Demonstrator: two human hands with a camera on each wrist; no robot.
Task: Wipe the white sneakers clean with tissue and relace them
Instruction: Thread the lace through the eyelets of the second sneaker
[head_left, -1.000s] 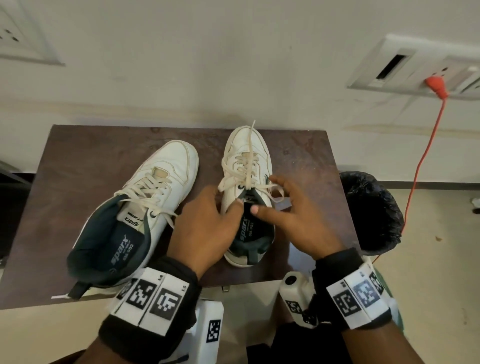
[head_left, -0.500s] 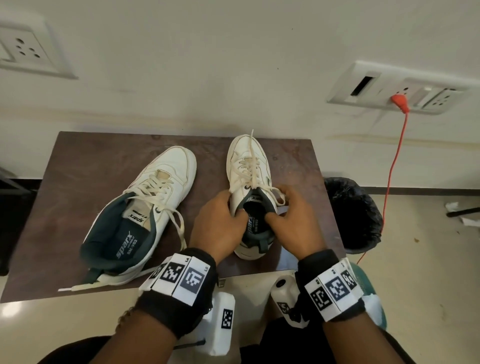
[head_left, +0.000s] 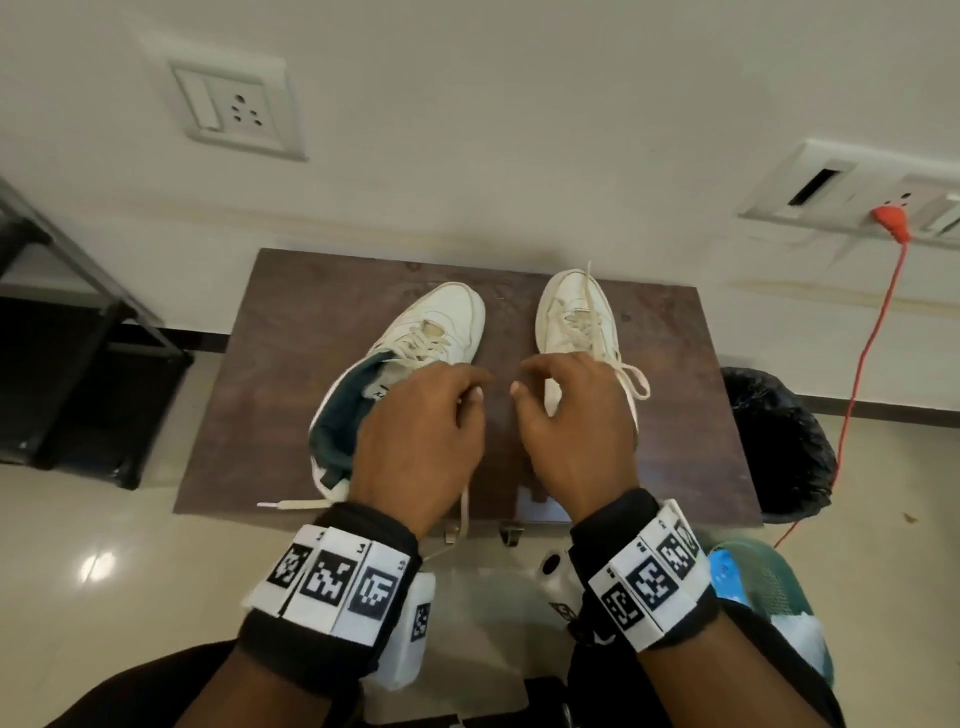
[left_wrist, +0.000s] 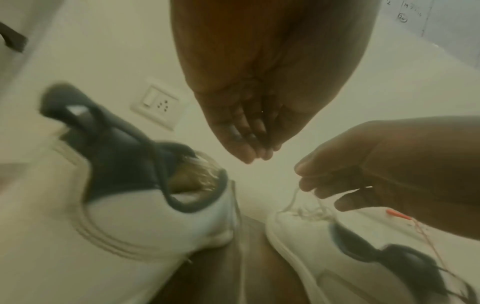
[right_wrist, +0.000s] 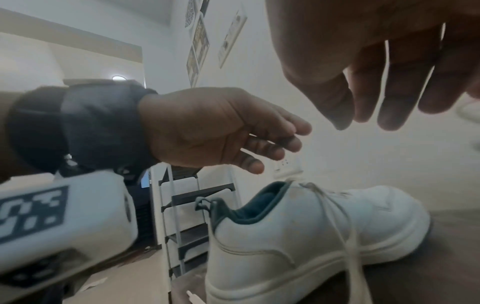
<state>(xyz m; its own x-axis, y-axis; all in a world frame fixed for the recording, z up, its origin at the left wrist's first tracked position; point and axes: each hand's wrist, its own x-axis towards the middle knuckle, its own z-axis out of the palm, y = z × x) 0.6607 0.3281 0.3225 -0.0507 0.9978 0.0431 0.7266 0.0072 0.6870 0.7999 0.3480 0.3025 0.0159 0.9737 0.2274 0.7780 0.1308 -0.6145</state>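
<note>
Sneakers (head_left: 574, 317) apart, table (head_left: 280, 395) between.

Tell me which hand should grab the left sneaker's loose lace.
Left hand: it hovers over the left sneaker, beside its loose lace; the right hand is over the right sneaker.

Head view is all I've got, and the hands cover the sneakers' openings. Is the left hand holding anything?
Observer: No. The right wrist view shows the left hand from the palm side, fingers relaxed, nothing in it.
Operator: And the right hand?
Observer: In the left wrist view, lace strands from the right sneaker rise to the fingers of the right hand. Whether it pinches them is unclear.
Operator: Is the left sneaker's lace tied?
Observer: No. The right wrist view shows a loose lace trailing down the side of the left sneaker.
</note>
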